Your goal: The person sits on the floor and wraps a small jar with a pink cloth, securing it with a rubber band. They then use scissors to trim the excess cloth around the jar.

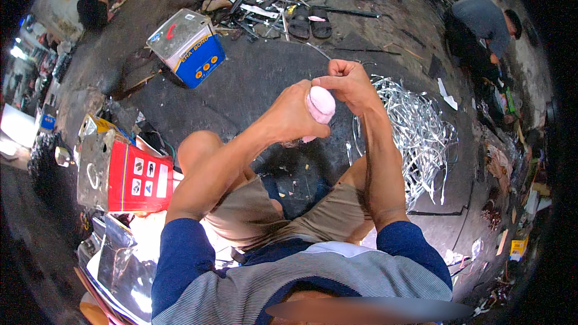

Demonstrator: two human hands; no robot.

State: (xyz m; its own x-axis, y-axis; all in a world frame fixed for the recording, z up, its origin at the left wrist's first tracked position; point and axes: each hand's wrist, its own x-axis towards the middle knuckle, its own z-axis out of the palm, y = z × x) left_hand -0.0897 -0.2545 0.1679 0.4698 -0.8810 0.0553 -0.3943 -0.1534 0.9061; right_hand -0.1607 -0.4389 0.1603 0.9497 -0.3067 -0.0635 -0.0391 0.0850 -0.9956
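My left hand [289, 113] is wrapped around a rounded, pale pink, soft-looking piece [321, 102], held up in front of my bent knees. Its pink end shows past my thumb and fingers; the rest is hidden in my grip. Just to the right, my right hand [350, 87] is closed in a pinch, its thumb reaching to the top edge of the pink piece. A thin silvery strip [319, 51] curves out from the pinched fingers toward the far side. By my right forearm lies a tangled heap of shiny silver strips [415, 138].
A blue and white metal can [201, 63] lies at the far left, a red one [138, 177] beside my left knee. Beyond are scrap strips [259, 9] and black sandals [310, 22]. Other people sit far left [93, 6] and far right [484, 24].
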